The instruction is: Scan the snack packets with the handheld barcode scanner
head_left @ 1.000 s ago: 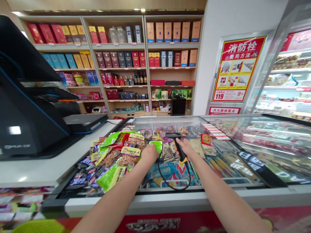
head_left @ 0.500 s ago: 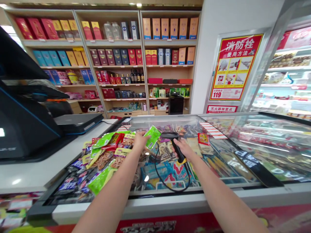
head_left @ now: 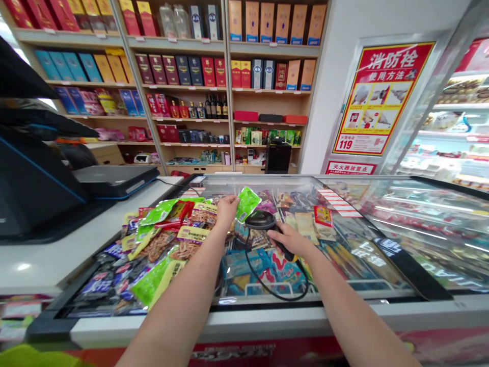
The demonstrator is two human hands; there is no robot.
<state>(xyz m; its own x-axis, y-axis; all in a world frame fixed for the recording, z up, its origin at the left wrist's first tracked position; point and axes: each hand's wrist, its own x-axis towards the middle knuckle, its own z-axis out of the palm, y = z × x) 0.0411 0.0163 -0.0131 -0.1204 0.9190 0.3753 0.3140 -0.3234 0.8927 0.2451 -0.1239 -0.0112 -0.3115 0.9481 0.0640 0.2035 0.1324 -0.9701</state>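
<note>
My left hand (head_left: 226, 208) pinches a small green snack packet (head_left: 247, 203) and holds it up above the glass freezer lid (head_left: 344, 244). My right hand (head_left: 289, 238) grips the handle of a black barcode scanner (head_left: 261, 221). The scanner's head sits just below the green packet and points at it. The scanner's black cable (head_left: 275, 285) loops down over the glass. A heap of snack packets (head_left: 168, 234) in green, yellow and red lies on the lid left of my hands.
A black checkout terminal (head_left: 34, 183) stands on the white counter (head_left: 46, 260) at left. Shelves of boxed goods and bottles (head_left: 214, 76) fill the back wall. A red fire-hydrant poster (head_left: 378, 97) hangs at right beside a refrigerated display (head_left: 454, 127).
My left hand lifted the green packet off the pile and raised it. My right hand turned the scanner so its head sits under the packet.
</note>
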